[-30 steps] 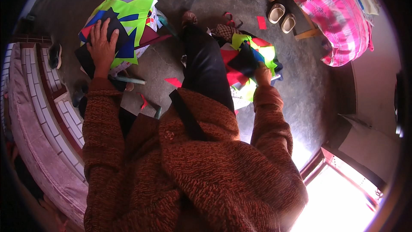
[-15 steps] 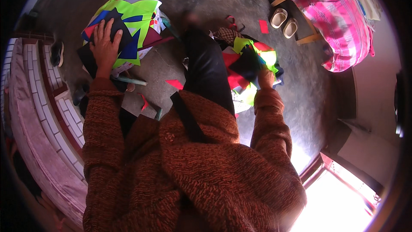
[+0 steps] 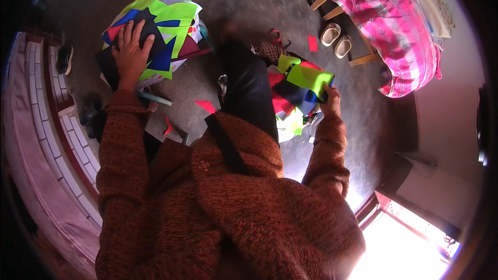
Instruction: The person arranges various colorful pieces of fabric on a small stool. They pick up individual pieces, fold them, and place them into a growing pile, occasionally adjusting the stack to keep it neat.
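Observation:
My left hand (image 3: 132,54) lies flat with fingers spread on a heap of coloured fabric scraps (image 3: 179,11), over a black piece on its near side. Lime, blue, red and maroon pieces overlap in that heap. To the right, my right hand (image 3: 331,101) pinches the edge of a lime-green fabric piece (image 3: 309,79), with some blue showing beside the fingers. That piece is above a second pile of scraps (image 3: 282,93) in red, dark blue and lime. My dark-trousered leg stands between the two piles.
Red scraps (image 3: 206,106) lie on the grey floor between the piles. Beige shoes (image 3: 330,35) rest beside wooden legs under a pink checked cover (image 3: 363,15). White brick-patterned panels (image 3: 39,93) run along the left. Bright light enters through a doorway (image 3: 399,243) at lower right.
My right hand has drawn back slightly to the right, and a lime-green piece now shows spread out from its fingers. My left hand stays on the heap.

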A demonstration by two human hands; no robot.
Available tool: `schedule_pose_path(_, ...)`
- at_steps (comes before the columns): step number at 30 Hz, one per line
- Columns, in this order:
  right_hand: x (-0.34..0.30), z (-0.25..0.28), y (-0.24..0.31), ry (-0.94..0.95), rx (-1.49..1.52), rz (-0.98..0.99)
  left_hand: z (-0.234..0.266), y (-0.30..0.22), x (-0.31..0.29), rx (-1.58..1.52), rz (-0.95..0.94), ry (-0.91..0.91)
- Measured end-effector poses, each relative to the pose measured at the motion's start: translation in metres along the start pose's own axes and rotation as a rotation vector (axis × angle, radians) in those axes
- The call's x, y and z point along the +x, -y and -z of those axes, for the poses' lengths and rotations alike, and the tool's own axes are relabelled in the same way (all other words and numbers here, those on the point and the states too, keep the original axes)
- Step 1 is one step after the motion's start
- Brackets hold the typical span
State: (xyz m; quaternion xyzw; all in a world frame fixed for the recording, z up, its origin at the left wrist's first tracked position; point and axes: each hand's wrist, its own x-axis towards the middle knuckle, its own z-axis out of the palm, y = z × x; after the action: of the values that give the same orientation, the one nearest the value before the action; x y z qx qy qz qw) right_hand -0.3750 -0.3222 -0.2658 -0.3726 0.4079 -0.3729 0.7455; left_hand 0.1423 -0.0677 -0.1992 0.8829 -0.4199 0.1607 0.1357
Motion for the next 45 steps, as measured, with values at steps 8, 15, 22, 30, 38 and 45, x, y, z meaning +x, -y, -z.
schedule_pose_path(8, 0.018, -0.083, 0.040, 0.120, -0.174, 0.201, 0.010, -0.007, 0.000, -0.010, 0.004, -0.010)
schedule_pose_path(15, 0.034, -0.256, 0.096, 0.223, -0.734, 0.793, 0.016, -0.006, -0.003, -0.118, 0.025, -0.036)
schedule_pose_path(22, 0.011, -0.454, 0.011, 0.379, -1.882, 0.816, 0.019, -0.005, -0.005, -0.093, 0.028, -0.081)
schedule_pose_path(30, 0.023, -0.444, -0.108, 0.492, -1.583, 1.015, 0.019, -0.005, -0.005, -0.093, 0.042, -0.069)
schedule_pose_path(38, 0.027, -0.437, -0.107, 0.552, -1.442, 1.022, 0.019, -0.008, -0.004, -0.104, 0.039, -0.049)
schedule_pose_path(45, 0.012, -0.370, -0.020, 0.689, -0.456, 0.300, 0.018, -0.010, 0.001, -0.052, 0.010, -0.042)
